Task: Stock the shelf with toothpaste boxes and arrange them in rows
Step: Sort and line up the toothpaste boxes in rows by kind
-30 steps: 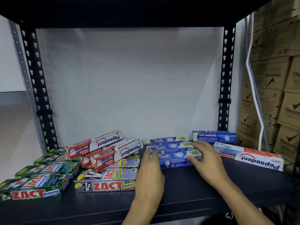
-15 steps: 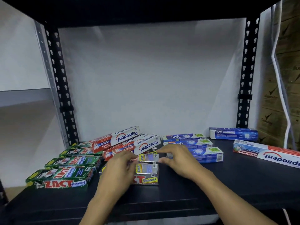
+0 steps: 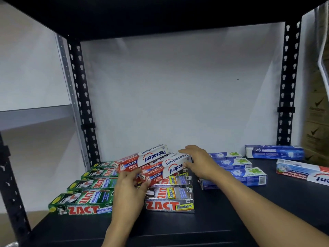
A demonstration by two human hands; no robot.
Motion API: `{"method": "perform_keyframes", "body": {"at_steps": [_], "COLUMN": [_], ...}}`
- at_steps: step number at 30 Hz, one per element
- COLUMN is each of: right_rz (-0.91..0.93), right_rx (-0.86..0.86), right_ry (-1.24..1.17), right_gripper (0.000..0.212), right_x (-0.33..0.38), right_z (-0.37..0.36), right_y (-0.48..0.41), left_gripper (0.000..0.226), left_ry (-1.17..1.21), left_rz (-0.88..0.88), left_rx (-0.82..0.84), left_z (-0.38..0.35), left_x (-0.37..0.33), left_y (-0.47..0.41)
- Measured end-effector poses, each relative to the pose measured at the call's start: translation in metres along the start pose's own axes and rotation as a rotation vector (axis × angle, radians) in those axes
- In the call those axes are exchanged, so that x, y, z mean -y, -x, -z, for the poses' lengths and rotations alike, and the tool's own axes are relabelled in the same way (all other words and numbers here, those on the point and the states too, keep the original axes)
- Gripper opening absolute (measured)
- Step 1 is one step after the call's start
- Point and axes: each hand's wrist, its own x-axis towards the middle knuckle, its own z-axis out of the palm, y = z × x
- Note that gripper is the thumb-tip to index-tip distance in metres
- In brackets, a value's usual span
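Observation:
On the black shelf (image 3: pixel 231 220), red-and-white Pepsodent boxes (image 3: pixel 149 160) lie piled askew on a row of silver Zact Smokers boxes (image 3: pixel 169 205). My left hand (image 3: pixel 130 186) grips the near left end of the front Pepsodent box (image 3: pixel 160 172). My right hand (image 3: pixel 199 162) holds its right end, fingers over the pile. Green Zact Whitening boxes (image 3: pixel 83 204) lie in a row at the left. Blue Safi boxes (image 3: pixel 249 175) lie in a row right of my right hand, partly hidden by my forearm.
One more Safi box (image 3: pixel 274 152) lies at the back right, and a lone Pepsodent box (image 3: pixel 302 171) at the right edge. Black perforated uprights (image 3: pixel 81 97) frame the bay, with a white wall behind. Brown cartons (image 3: pixel 318 132) stand stacked beyond the right upright.
Both hands moved left from the Safi boxes to the Zact Smokers row, then up onto the Pepsodent pile. My view shifted left and closer.

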Motion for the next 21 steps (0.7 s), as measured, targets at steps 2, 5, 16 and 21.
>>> {"method": "perform_keyframes", "body": {"at_steps": [2, 5, 16, 21], "right_rz": [-0.004, 0.014, 0.044, 0.008], "right_rx": [0.062, 0.057, -0.124, -0.176], "right_ry": [0.009, -0.018, -0.182, -0.178], "right_gripper": [0.052, 0.05, 0.037, 0.037], "right_x": [-0.004, -0.01, -0.026, -0.05], "right_z": [-0.004, -0.013, -0.007, 0.024], "right_y": [-0.003, -0.003, 0.001, 0.011], "left_gripper": [0.052, 0.053, 0.047, 0.035], "left_ry": [0.031, 0.049, -0.059, -0.147], "left_rz": [-0.001, 0.01, -0.006, -0.184], "left_rx": [-0.004, -0.015, -0.029, -0.087], "left_z": [-0.001, -0.002, -0.004, -0.013], "left_x": [0.002, 0.004, -0.002, -0.035], "left_y": [0.001, 0.004, 0.006, -0.002]}}
